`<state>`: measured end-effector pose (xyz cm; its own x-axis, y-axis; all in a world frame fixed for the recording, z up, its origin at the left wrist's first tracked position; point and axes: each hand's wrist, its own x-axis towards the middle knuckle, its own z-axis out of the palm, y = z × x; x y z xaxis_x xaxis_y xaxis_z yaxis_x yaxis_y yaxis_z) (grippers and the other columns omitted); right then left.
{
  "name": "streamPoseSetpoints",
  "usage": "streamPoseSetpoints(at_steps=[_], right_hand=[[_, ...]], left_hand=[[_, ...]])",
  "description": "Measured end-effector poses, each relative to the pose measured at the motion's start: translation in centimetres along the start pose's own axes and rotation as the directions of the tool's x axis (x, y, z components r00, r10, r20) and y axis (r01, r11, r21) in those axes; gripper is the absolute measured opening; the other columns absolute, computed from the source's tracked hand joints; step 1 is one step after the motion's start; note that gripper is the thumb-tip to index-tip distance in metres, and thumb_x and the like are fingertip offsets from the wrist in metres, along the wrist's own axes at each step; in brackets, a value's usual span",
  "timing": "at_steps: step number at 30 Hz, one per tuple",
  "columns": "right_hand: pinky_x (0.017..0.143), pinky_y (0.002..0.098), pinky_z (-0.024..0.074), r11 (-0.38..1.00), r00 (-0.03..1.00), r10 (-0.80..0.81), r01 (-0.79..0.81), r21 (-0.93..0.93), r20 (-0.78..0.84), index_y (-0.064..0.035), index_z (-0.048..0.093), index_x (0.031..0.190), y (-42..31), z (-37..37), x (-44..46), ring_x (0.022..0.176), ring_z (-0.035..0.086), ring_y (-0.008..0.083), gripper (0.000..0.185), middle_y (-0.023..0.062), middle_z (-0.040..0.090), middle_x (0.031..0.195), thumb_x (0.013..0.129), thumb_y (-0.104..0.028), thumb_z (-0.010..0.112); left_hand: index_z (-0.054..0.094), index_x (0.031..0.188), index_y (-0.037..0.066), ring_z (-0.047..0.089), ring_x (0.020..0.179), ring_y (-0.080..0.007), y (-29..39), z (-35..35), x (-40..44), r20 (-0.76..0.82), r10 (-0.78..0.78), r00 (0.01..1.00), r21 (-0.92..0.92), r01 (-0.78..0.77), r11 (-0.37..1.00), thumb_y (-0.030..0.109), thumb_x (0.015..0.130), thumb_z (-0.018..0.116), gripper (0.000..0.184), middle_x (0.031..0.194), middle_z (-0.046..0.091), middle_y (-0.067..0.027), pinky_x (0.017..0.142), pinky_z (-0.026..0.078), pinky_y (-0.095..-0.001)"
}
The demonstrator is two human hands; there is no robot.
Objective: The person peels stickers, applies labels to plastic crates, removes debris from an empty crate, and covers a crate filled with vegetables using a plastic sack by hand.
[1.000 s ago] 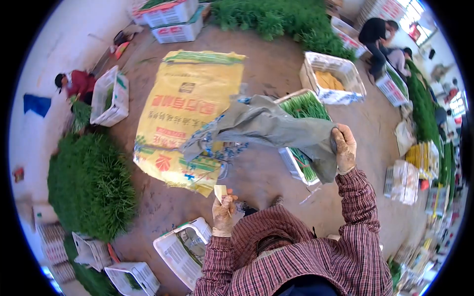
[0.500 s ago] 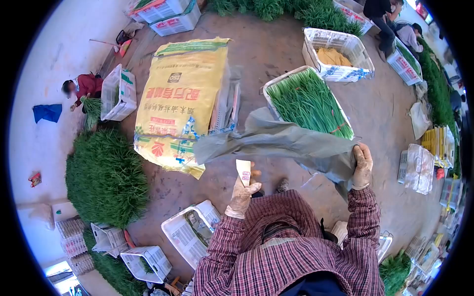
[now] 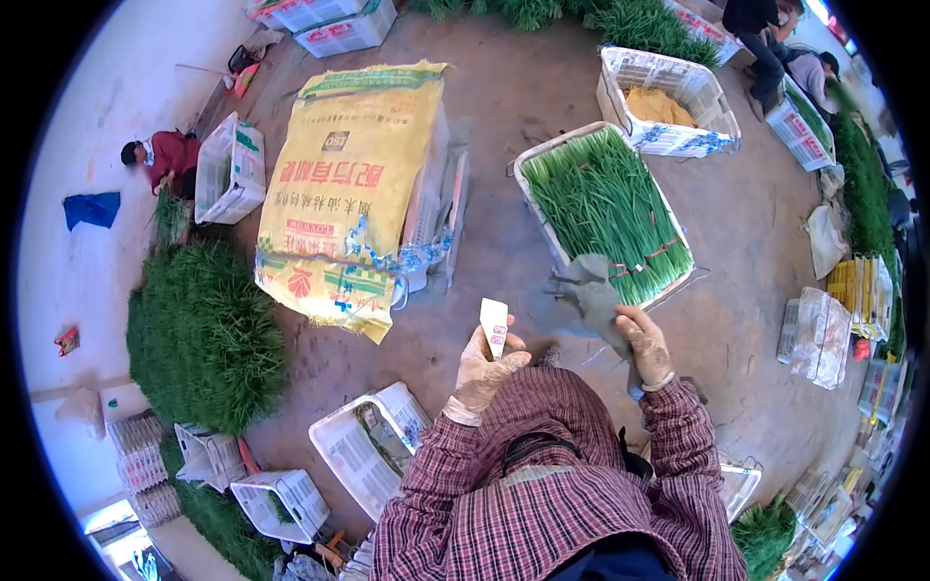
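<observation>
My left hand (image 3: pixel 484 376), in a thin soiled glove, pinches a small white label (image 3: pixel 495 327) with pink print. My right hand (image 3: pixel 645 347) grips a grey plastic sheet (image 3: pixel 589 289), which is bunched up and hangs over the near edge of a white crate (image 3: pixel 528 189). Long green leafy stalks (image 3: pixel 605 208), like chives, fill that crate in bundles tied with red bands. Left of it, a yellow printed sack (image 3: pixel 354 184) covers the top of another crate, with blue-and-white tape at its near side.
A white crate (image 3: pixel 363 455) lies near my left elbow. Behind the chive crate stands one holding yellow cloth (image 3: pixel 659 107). A big heap of greens (image 3: pixel 203 339) lies on the left. A person in red (image 3: pixel 172 160) and others at upper right work beside crates.
My right hand has come inward and down, and the grey sheet, stretched wide before, is now bunched. My left hand still holds the label, slightly further right.
</observation>
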<state>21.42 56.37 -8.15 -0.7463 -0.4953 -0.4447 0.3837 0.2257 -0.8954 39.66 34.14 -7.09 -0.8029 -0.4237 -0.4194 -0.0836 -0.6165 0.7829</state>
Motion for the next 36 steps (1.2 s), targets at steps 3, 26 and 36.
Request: streamPoseSetpoints(at_steps=[3,26,36], right_hand=[[0.089,0.0274,0.0447,0.989,0.987,0.025,0.0,-0.149,0.162,-0.0013,0.059,0.125,-1.2,2.8,0.6,0.102,0.056,0.0137,0.039,0.006,0.062,0.112,0.097,-0.029,0.059],[0.075,0.0238,0.0479,0.927,0.914,0.276,-0.173,-0.332,0.296,-0.0018,0.069,0.105,1.2,35.5,-6.2,0.083,0.058,0.0083,0.02,0.0004,0.067,0.091,0.092,-0.017,0.066],[0.075,0.024,0.0468,0.943,0.874,0.332,-0.318,-0.098,0.354,-0.0015,0.069,0.105,1.7,38.4,-7.8,0.084,0.056,0.0076,0.019,0.0008,0.066,0.091,0.093,-0.016,0.066]], left_hand=[[0.049,0.128,0.0,0.058,0.081,-0.0092,0.2,-1.1,-1.1,-0.048,-0.022,0.999,0.05,0.024,0.998,0.001,0.078,0.078,0.058,0.091,0.06,-0.0014,0.074,0.05,-0.0234],[0.024,0.151,0.002,0.046,0.131,-0.0282,12.1,-32.5,-7.8,0.094,0.208,0.974,-0.677,-0.09,0.731,0.085,0.06,0.06,0.129,0.146,0.043,-0.0155,0.107,0.039,-0.0414],[0.019,0.153,0.001,0.037,0.138,-0.0318,15.1,-32.7,-9.0,0.184,0.479,0.859,-0.853,-0.103,0.512,0.088,0.063,0.054,0.13,0.151,0.037,-0.0162,0.109,0.035,-0.0445]])
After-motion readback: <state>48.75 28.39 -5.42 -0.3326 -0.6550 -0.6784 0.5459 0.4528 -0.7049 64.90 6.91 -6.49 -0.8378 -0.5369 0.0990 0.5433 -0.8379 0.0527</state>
